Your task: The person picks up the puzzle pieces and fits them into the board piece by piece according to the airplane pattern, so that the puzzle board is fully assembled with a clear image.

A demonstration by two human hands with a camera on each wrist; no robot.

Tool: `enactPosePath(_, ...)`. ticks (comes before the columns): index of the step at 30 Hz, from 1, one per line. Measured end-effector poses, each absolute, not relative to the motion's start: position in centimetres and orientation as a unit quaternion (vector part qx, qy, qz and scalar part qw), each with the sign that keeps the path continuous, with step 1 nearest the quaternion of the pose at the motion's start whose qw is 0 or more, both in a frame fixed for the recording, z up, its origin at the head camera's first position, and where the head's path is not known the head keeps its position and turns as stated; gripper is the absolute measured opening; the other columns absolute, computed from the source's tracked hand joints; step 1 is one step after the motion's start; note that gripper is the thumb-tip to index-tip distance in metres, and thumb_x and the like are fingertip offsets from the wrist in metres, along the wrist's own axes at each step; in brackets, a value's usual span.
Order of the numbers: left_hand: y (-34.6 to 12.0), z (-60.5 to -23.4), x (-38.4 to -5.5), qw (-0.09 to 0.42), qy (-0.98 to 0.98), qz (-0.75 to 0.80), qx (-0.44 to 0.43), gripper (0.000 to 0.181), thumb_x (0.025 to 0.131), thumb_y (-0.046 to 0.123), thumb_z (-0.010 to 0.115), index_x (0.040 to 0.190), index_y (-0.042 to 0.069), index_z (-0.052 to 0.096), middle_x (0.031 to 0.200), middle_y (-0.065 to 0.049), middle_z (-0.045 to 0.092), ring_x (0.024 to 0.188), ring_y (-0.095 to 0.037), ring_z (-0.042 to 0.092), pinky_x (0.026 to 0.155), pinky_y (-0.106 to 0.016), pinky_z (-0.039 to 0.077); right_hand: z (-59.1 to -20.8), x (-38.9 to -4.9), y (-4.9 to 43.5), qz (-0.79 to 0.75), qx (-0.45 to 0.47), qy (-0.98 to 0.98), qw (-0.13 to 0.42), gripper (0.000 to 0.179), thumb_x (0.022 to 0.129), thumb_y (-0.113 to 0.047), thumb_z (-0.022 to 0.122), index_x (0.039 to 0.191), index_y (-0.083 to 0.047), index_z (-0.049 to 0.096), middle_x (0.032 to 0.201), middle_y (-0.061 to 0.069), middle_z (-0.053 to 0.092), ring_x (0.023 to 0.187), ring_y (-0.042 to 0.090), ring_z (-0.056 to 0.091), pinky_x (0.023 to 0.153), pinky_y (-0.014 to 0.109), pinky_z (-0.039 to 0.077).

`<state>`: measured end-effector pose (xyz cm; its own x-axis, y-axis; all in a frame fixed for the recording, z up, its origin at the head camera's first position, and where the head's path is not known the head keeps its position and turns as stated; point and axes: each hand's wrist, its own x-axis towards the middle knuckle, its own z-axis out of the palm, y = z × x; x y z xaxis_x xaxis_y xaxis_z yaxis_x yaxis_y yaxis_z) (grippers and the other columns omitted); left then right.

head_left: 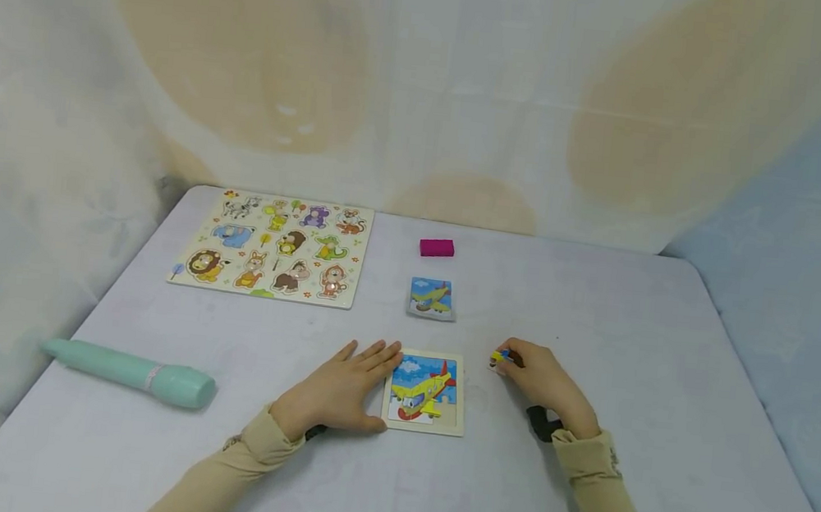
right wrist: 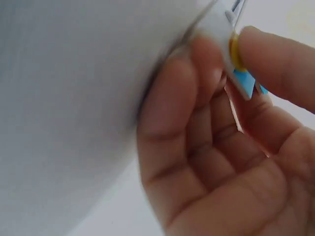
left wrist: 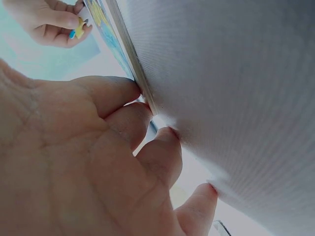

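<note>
A small square airplane jigsaw puzzle (head_left: 424,385) sits in its pale wooden tray (head_left: 460,422); a bare patch of the tray's base shows at lower right. My left hand (head_left: 341,389) is at its left side, fingers spread and fairly straight, with fingertips and thumb at the tray's edge. In the left wrist view, fingers (left wrist: 115,93) press against that edge. To the right of the tray, my right hand (head_left: 545,382) pinches a yellow, blue and white puzzle piece (head_left: 498,359) between thumb and fingertips. In the right wrist view the piece (right wrist: 243,81) is partly covered by fingers.
Behind the tray lies a small airplane picture card (head_left: 432,299), with a magenta block (head_left: 437,248) beyond it. An animal puzzle board (head_left: 268,267) lies at back left. A mint-green, stick-shaped object (head_left: 125,369) rests at the left. Curtains (head_left: 469,113) enclose the table's back and sides.
</note>
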<state>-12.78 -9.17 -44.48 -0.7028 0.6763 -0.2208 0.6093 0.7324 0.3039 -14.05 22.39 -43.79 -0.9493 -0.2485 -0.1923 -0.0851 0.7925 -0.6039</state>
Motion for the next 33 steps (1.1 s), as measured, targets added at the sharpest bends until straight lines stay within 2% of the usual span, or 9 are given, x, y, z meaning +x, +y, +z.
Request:
enactPosePath(5, -9.3, -44.4, -12.7, 0.161, 0.917, 0.106, 0.35, 0.097, 0.079, 0.051, 0.071, 0.154, 0.008, 0.026, 0.163, -0.004, 0.02, 0.151, -0.025, 0.019, 0.119, -0.057, 0.016, -43.6, -13.7, 20.8, -0.358, -0.145, 0.901, 0.195, 0.018, 0.095, -0.009, 0.057, 0.111, -0.004, 0.064, 0.084, 0.003, 0.061, 0.072, 0.014, 0.05, 0.062, 0.024, 0.042)
enactPosePath(9, -9.4, -44.3, -12.8, 0.159, 0.917, 0.107, 0.35, 0.097, 0.079, 0.051, 0.071, 0.154, 0.008, 0.026, 0.163, -0.004, 0.02, 0.151, -0.025, 0.019, 0.119, -0.057, 0.017, -43.6, -13.3, 19.3, -0.38, -0.204, 0.869, 0.241, 0.015, 0.093, -0.01, 0.061, 0.106, -0.007, 0.066, 0.077, -0.001, 0.059, 0.068, 0.01, 0.051, 0.06, 0.02, 0.042)
enactPosePath(11, -9.3, -44.4, -12.8, 0.158, 0.917, 0.107, 0.351, 0.097, 0.079, 0.051, 0.071, 0.154, 0.009, 0.026, 0.163, -0.004, 0.02, 0.151, -0.025, 0.019, 0.119, -0.057, 0.017, -43.6, -13.1, 18.8, -0.377, -0.21, 0.867, 0.247, 0.012, 0.093, -0.011, 0.061, 0.103, -0.008, 0.068, 0.078, -0.002, 0.06, 0.068, 0.009, 0.05, 0.061, 0.019, 0.042)
enactPosePath(16, -9.3, -44.5, -12.7, 0.159, 0.917, 0.107, 0.349, 0.097, 0.079, 0.051, 0.071, 0.154, 0.009, 0.026, 0.163, -0.003, 0.02, 0.151, -0.025, 0.019, 0.12, -0.056, 0.017, -43.9, -12.7, 17.8, -0.376, -0.197, 0.875, 0.235, 0.01, 0.091, -0.01, 0.063, 0.098, -0.009, 0.07, 0.083, -0.002, 0.063, 0.072, 0.01, 0.051, 0.062, 0.019, 0.043)
enactPosePath(21, -9.3, -44.4, -12.7, 0.158, 0.918, 0.105, 0.349, 0.096, 0.079, 0.052, 0.07, 0.154, 0.009, 0.026, 0.163, -0.003, 0.021, 0.151, -0.024, 0.02, 0.12, -0.056, 0.017, -43.9, -12.4, 17.0, -0.377, -0.198, 0.876, 0.227, 0.009, 0.088, -0.011, 0.069, 0.093, -0.005, 0.067, 0.075, 0.0, 0.059, 0.067, 0.01, 0.051, 0.059, 0.019, 0.043)
enactPosePath(24, -9.2, -44.4, -12.8, 0.156, 0.918, 0.105, 0.35, 0.096, 0.079, 0.051, 0.071, 0.153, 0.009, 0.027, 0.162, -0.004, 0.021, 0.15, -0.025, 0.02, 0.119, -0.056, 0.017, -43.9, -12.2, 16.5, -0.35, -0.197, 0.892, 0.207, 0.009, 0.083, -0.01, 0.074, 0.088, -0.006, 0.067, 0.076, 0.0, 0.056, 0.067, 0.011, 0.049, 0.059, 0.02, 0.042)
enactPosePath(28, -9.2, -44.3, -12.8, 0.157, 0.917, 0.107, 0.352, 0.097, 0.079, 0.051, 0.071, 0.153, 0.008, 0.026, 0.162, -0.004, 0.021, 0.15, -0.025, 0.02, 0.119, -0.057, 0.017, -43.9, -12.0, 15.9, -0.317, -0.169, 0.916, 0.176, 0.019, 0.077, -0.008, 0.08, 0.085, -0.009, 0.063, 0.081, 0.0, 0.052, 0.073, 0.013, 0.046, 0.064, 0.023, 0.039)
enactPosePath(33, -9.3, -44.4, -12.7, 0.163, 0.917, 0.108, 0.348, 0.097, 0.079, 0.051, 0.071, 0.154, 0.009, 0.026, 0.163, -0.004, 0.02, 0.15, -0.025, 0.02, 0.119, -0.057, 0.017, -44.1, -12.0, 15.7, -0.318, -0.159, 0.918, 0.175, 0.025, 0.076, -0.008, 0.081, 0.089, -0.01, 0.059, 0.082, 0.0, 0.051, 0.077, 0.014, 0.046, 0.066, 0.024, 0.039)
